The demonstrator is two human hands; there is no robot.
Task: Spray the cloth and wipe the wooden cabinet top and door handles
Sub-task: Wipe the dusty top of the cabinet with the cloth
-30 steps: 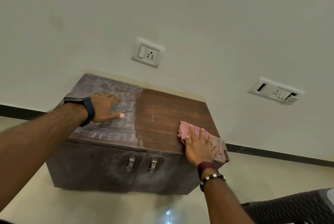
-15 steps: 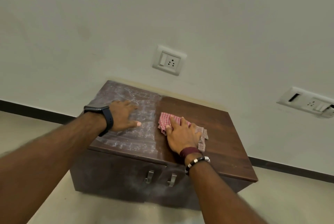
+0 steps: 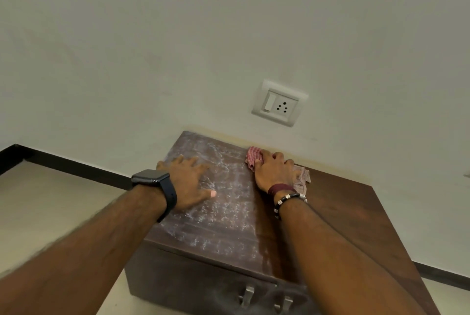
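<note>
Cloth (image 3: 254, 156) at cabinet top's (image 3: 356, 213) rear edge, handles (image 3: 264, 298) on front below, socket (image 3: 279, 102) behind above.

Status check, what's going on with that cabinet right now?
Left hand flat on dusty half. Right hand presses cloth at cabinet top's back edge. Handles unwiped. Nothing in the way.

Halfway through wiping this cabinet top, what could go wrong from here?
1. The left hand rests flat on the dusty half of the cabinet top; it may smear dust or block the cloth.
2. The right hand presses the cloth at the back edge, so dust could be pushed against the wall.
3. The door handles look unwiped and easily forgotten.
</note>
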